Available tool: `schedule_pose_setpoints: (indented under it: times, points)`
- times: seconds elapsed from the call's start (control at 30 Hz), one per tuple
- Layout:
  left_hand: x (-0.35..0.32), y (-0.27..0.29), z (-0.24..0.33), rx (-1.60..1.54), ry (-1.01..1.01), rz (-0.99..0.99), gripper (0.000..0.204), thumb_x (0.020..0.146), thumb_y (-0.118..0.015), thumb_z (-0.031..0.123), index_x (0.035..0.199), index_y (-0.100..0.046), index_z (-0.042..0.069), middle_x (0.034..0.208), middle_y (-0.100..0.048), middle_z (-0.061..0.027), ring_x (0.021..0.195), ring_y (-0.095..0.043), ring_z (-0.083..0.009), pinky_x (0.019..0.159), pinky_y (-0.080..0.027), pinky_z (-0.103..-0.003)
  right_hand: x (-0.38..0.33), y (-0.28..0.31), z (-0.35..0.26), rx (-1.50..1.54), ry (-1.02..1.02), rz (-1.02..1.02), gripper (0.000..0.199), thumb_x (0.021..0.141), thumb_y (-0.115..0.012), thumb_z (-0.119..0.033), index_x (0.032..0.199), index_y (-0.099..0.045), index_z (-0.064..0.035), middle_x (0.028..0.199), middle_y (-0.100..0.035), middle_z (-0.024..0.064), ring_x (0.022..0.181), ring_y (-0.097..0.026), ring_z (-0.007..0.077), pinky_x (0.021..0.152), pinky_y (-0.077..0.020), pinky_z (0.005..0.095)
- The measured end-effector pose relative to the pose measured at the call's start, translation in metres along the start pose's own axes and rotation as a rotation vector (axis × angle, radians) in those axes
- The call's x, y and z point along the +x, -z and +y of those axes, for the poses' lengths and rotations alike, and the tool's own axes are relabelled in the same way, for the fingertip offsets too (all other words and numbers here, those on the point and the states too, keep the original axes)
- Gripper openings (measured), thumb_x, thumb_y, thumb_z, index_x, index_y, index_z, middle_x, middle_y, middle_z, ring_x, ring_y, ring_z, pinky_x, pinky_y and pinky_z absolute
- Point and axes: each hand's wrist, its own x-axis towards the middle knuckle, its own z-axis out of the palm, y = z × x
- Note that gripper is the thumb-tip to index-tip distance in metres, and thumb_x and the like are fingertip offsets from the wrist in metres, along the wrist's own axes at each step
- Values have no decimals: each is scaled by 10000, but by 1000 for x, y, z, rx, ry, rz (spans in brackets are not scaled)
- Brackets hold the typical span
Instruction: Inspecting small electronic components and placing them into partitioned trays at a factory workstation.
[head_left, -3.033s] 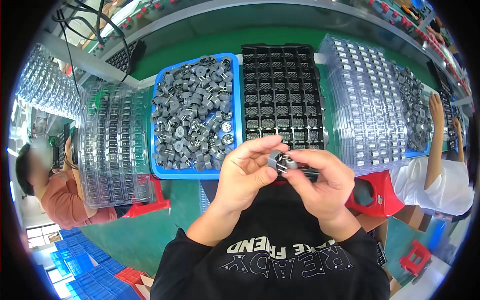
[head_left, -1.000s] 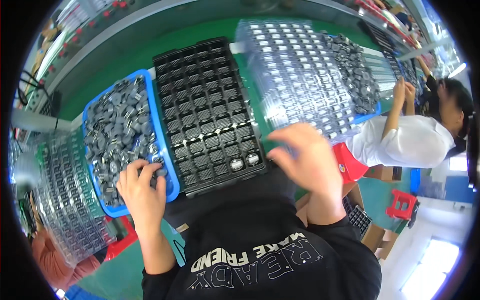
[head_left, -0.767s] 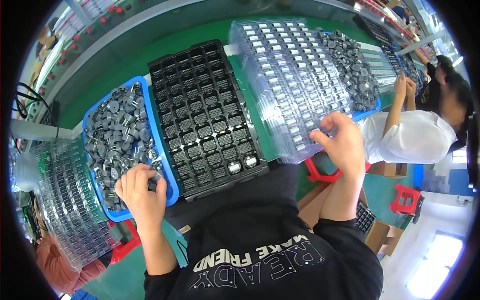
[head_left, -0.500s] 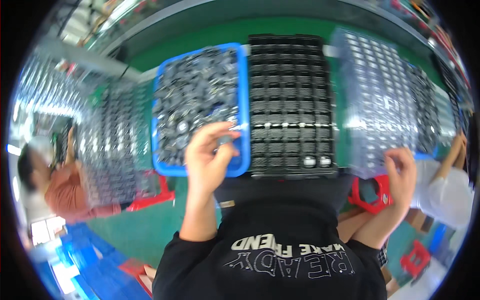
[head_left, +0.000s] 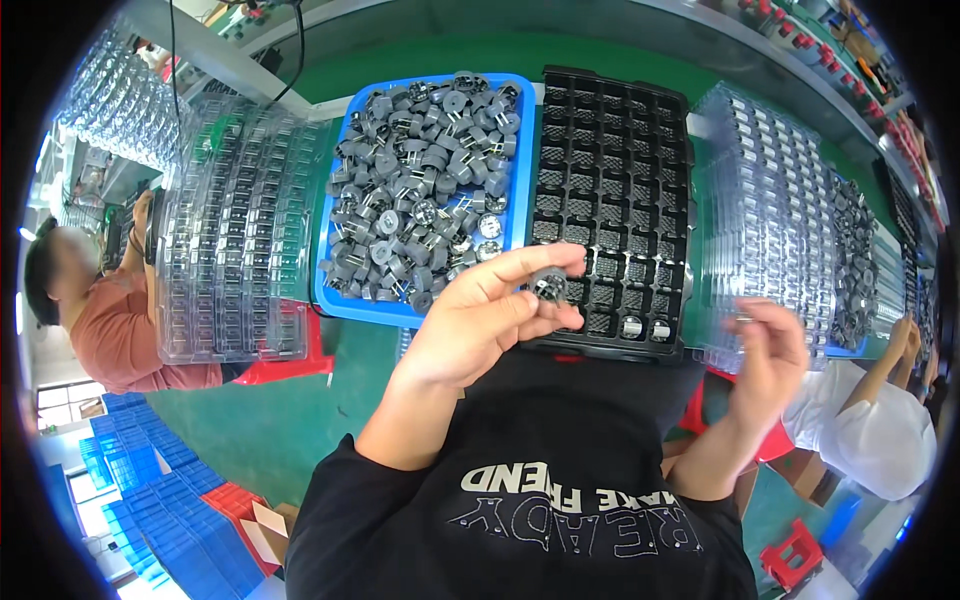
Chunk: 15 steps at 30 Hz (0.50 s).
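Observation:
My left hand (head_left: 475,318) reaches over the near left edge of the black compartment tray (head_left: 615,160). Its thumb and fingers are closed on a small round grey component (head_left: 548,284) with a dark, metallic-looking face. To the right of that tray, my right hand (head_left: 768,350) is raised with thumb and forefinger together; a tiny thing may be at the tips, too blurred to name. Two shiny parts (head_left: 645,329) sit in the tray's nearest row, at the right. On its left, a blue bin (head_left: 525,150) holds a heap of grey round components with metal pins.
Stacked clear plastic trays stand at the right (head_left: 760,200) and left (head_left: 235,240). Beyond the right stack lie more grey components (head_left: 853,260). One person (head_left: 125,310) sits at the left, another in a white top (head_left: 865,430) at the right. Blue crates (head_left: 190,510) are stacked at lower left.
My left hand has moved right from the blue bin to the black tray, carrying the component. My right hand has shifted slightly left. The view has turned a little.

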Motion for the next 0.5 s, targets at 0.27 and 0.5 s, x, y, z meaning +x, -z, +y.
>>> schedule_pose_setpoints:
  times: [0.27,0.5]
  points:
    - [-2,-12,-16,140,-120,-129,370,1070,-585,249,1335,-600,-9,1146,-661,-82,889,-692,-143,810,-583,-297,0,-83,-39,-28,215,-362,200,830,-778,52,1018,-710,45,984,-703,156,843,-711,228,758,-593,325]
    - [-9,-30,-10,389,-222,-24,607,1022,-574,541,1201,-660,-33,1132,-690,-84,988,-652,-131,781,-539,-255,1,-102,-40,-136,508,-348,318,741,-903,-109,999,-744,-10,918,-724,106,793,-707,236,697,-578,324]
